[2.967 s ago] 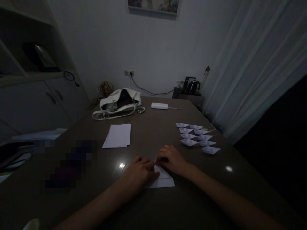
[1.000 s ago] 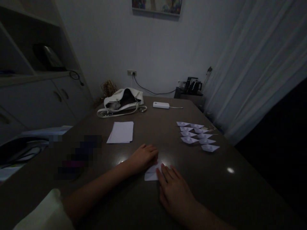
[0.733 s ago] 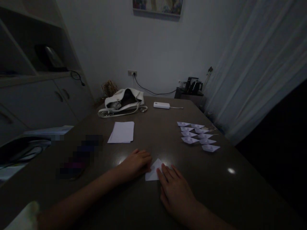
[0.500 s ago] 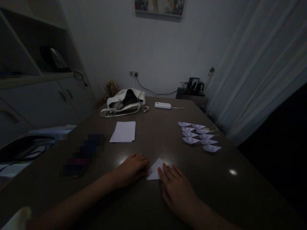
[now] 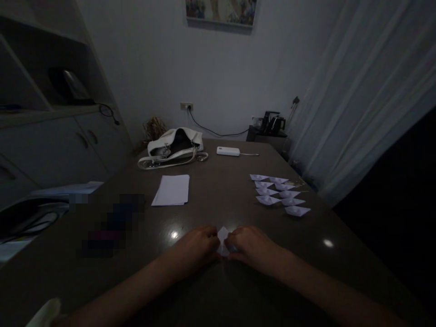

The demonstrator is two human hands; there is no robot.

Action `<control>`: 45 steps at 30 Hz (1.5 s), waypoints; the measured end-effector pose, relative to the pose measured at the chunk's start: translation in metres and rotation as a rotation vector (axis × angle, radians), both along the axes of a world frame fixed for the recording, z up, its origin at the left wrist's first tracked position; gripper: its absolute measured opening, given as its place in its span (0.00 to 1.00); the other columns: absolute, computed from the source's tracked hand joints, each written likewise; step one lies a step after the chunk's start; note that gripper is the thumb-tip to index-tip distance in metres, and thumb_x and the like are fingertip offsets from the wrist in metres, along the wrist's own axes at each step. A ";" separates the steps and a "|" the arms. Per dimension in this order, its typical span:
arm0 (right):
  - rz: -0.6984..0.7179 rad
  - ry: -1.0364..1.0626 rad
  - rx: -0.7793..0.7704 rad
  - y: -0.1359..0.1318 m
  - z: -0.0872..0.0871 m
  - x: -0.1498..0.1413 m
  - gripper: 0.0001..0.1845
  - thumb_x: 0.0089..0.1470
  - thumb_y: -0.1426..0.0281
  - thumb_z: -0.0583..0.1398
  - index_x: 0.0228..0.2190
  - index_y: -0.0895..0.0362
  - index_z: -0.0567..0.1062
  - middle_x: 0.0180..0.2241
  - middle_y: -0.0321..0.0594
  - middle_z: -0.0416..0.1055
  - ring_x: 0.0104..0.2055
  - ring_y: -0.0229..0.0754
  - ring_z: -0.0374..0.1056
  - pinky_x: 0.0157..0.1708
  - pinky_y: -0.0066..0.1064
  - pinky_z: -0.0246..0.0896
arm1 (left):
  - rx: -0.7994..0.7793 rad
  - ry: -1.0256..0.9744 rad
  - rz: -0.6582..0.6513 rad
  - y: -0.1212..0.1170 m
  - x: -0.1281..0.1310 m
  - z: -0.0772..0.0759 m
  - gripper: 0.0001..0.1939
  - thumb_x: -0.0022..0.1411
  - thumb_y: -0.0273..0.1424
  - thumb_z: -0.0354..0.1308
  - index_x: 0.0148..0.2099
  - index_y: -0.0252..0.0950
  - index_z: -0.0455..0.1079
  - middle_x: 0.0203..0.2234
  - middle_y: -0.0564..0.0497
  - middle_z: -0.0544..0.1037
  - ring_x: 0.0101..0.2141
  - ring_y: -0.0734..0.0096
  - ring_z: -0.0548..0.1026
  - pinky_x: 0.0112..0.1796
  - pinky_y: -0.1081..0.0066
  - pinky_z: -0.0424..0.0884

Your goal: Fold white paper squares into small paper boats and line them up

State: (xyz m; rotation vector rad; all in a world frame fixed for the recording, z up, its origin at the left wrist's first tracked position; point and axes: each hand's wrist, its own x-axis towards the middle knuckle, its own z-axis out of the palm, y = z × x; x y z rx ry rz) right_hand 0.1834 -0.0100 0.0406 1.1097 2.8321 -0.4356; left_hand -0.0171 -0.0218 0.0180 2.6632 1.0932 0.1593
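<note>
A small piece of folded white paper (image 5: 223, 236) is between my hands near the table's front, its pointed top facing away from me. My left hand (image 5: 200, 243) pinches its left side, with the fingers bent. On the right side, my right hand (image 5: 250, 245) grips it with fingers curled and thumb underneath. Both hands cover much of the paper, so its lower folds are partly hidden. Several folded paper boats (image 5: 267, 200) stand in two rows to the right. A stack of white paper sheets (image 5: 171, 190) lies to the left, beyond my left hand.
A white handbag (image 5: 175, 147) and a white power bank (image 5: 228, 151) with a short cable lie at the far end of the brown table (image 5: 218, 195). A blurred-out dark object (image 5: 114, 225) is on the left. A kettle (image 5: 276, 124) stands beyond the table.
My right hand has gone from flat fingers on the paper to a curled grip on its right side. My left hand has moved slightly right and holds the left side. The view has shifted a little.
</note>
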 end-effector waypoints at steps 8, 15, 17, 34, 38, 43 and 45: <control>-0.019 0.052 0.013 0.012 -0.011 0.003 0.09 0.55 0.73 0.56 0.31 0.60 0.77 0.30 0.44 0.76 0.32 0.41 0.71 0.30 0.27 0.56 | 0.029 0.003 0.001 0.006 0.005 -0.002 0.10 0.64 0.28 0.49 0.36 0.33 0.71 0.33 0.45 0.73 0.34 0.66 0.73 0.32 0.72 0.65; -0.196 0.226 0.059 0.006 -0.023 0.002 0.06 0.57 0.73 0.56 0.32 0.59 0.75 0.32 0.40 0.73 0.33 0.38 0.69 0.31 0.26 0.57 | -0.174 -0.151 0.145 0.030 0.004 -0.020 0.05 0.59 0.27 0.55 0.34 0.33 0.72 0.30 0.48 0.76 0.31 0.69 0.73 0.31 0.75 0.63; -0.207 0.252 0.071 0.006 -0.028 0.002 0.05 0.56 0.74 0.57 0.31 0.59 0.74 0.32 0.40 0.72 0.34 0.38 0.68 0.32 0.26 0.57 | -0.195 -0.154 0.166 0.031 0.004 -0.020 0.04 0.58 0.26 0.56 0.34 0.33 0.72 0.30 0.48 0.76 0.31 0.69 0.73 0.31 0.74 0.63; 0.146 0.140 0.507 -0.007 -0.053 0.007 0.08 0.58 0.76 0.55 0.33 0.59 0.74 0.34 0.40 0.72 0.36 0.40 0.64 0.38 0.32 0.55 | 0.170 -0.005 -0.081 -0.003 0.009 -0.013 0.07 0.64 0.24 0.50 0.38 0.34 0.69 0.33 0.48 0.72 0.36 0.66 0.69 0.36 0.70 0.65; 0.109 0.101 0.536 -0.018 -0.049 0.016 0.11 0.58 0.75 0.54 0.41 0.59 0.73 0.36 0.42 0.73 0.38 0.43 0.64 0.39 0.35 0.55 | 0.195 0.039 -0.037 -0.014 0.009 -0.013 0.11 0.66 0.26 0.46 0.43 0.33 0.70 0.34 0.46 0.72 0.36 0.64 0.69 0.37 0.67 0.67; -0.037 0.040 0.548 -0.027 -0.046 0.040 0.15 0.54 0.76 0.57 0.44 0.54 0.73 0.44 0.41 0.72 0.41 0.45 0.64 0.40 0.39 0.53 | 0.151 0.066 0.026 -0.024 -0.001 -0.012 0.14 0.67 0.24 0.43 0.45 0.30 0.70 0.36 0.43 0.73 0.37 0.62 0.70 0.39 0.64 0.69; -0.065 0.022 0.542 -0.028 -0.048 0.047 0.18 0.52 0.78 0.58 0.45 0.53 0.73 0.45 0.41 0.72 0.41 0.46 0.64 0.41 0.40 0.52 | 0.138 0.055 0.053 -0.026 -0.007 -0.011 0.14 0.65 0.23 0.44 0.44 0.30 0.71 0.37 0.42 0.73 0.38 0.61 0.70 0.40 0.63 0.70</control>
